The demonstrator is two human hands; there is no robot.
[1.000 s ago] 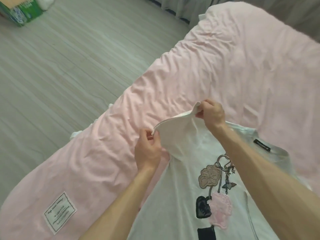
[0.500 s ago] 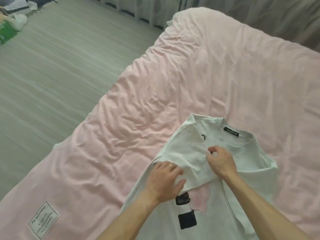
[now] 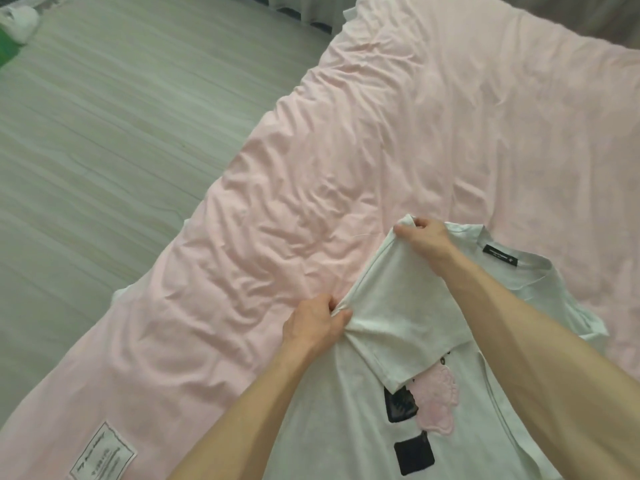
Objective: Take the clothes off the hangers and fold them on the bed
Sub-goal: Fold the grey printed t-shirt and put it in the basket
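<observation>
A white T-shirt (image 3: 349,420) with pink and black patches lies face up on the pink bed cover (image 3: 346,150), its collar with a black label pointing away from me. Its left sleeve is folded inward over the chest. My left hand (image 3: 313,323) pinches the folded left edge of the shirt at the armpit. My right hand (image 3: 424,235) pinches the same edge higher up, at the shoulder corner. No hanger is in view.
The bed runs diagonally from lower left to upper right, its edge bordering a grey wood floor (image 3: 104,150) on the left. A white label (image 3: 102,452) is sewn on the cover at lower left. A green and white object (image 3: 14,32) lies on the floor at top left.
The sleeve, held up a second ago, has been laid over the chest. Both hands then left the middle of the shirt and took hold of its folded left edge.
</observation>
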